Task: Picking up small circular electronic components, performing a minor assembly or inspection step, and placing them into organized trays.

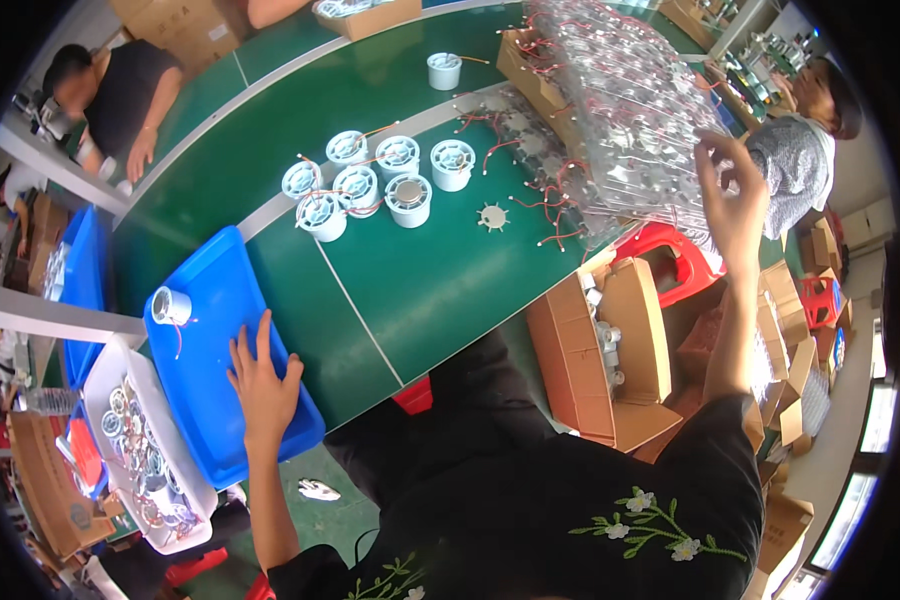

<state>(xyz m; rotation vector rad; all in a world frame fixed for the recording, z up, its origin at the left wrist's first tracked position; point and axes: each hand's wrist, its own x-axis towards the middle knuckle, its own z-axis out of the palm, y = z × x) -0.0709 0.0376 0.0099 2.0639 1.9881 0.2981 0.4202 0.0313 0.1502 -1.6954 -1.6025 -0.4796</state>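
My left hand (264, 388) lies with spread fingers over the right side of a blue tray (195, 375), holding nothing. At the tray's far end sits a white round cup-shaped part (171, 306) with a thin red wire. My right hand (736, 195) is raised beside a tall pile of clear plastic packs (630, 110) with red wires sticking out. Its fingers are half curled, apart from the thumb, and nothing shows in them. Several light-blue round housings (356, 190) stand grouped on the green table, one topped by a metal disc (408, 192). A star-shaped metal plate (492, 217) lies near them.
One housing (444, 71) stands alone farther back on the green table (420, 285). A white bin (155, 470) of wired parts sits left of the tray. Below right are an open carton (570, 370) and a red stool (680, 262). Other people work at left and right.
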